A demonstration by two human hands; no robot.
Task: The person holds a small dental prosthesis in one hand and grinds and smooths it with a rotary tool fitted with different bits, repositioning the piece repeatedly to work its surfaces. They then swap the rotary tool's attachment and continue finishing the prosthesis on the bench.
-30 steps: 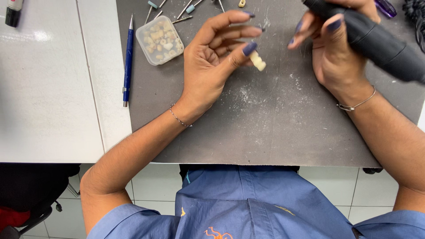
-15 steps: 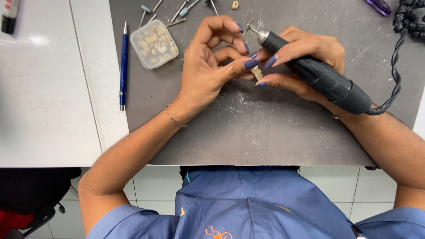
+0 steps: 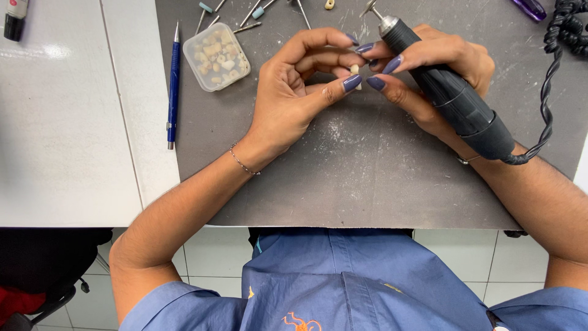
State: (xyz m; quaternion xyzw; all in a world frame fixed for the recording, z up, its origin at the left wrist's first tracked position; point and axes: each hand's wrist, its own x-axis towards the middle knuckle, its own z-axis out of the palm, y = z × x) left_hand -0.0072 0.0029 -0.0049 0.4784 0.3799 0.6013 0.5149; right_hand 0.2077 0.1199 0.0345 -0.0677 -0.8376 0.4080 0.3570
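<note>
Top-down view of a dusty grey mat (image 3: 367, 184) on a white bench. Centre-top of frame: left hand (image 3: 294, 98), fingers curled together, pinched a small cream tooth-shaped piece (image 3: 354, 70) betw. thumb & fingertips. Right hand (image 3: 438, 73), just right of it, was wrapped around a black rotary handpiece (image 3: 453, 98), bur tip pointing to upper centre; its fingertips touched the left hand's. Coiled cord (image 3: 545, 92) ran along right edge. Upper left: clear box of cream pieces (image 3: 217, 56), blue pen (image 3: 173, 86) beside it.
</note>
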